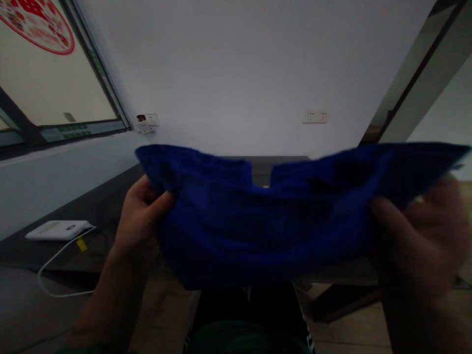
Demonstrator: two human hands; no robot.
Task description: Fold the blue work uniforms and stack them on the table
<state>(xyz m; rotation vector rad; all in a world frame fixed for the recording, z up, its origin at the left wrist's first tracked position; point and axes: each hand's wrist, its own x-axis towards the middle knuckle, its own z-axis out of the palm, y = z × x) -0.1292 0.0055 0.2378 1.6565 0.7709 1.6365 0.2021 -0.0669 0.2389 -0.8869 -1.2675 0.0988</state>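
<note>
A blue cloth [265, 221] hangs spread in the air between both hands, sagging in the middle. My left hand [142, 214] pinches its left edge with thumb over the fabric. My right hand [416, 231], blurred and close to the camera, grips the cloth's right end with the thumb on the front. The cloth hides most of the dark table behind it.
A dark table [110, 196] runs along the white wall. On its left lie a white flat device [59, 229] and a white cable [55, 268] with a yellow tag. Wall sockets [316, 116] sit on the wall. A window [47, 88] is at left.
</note>
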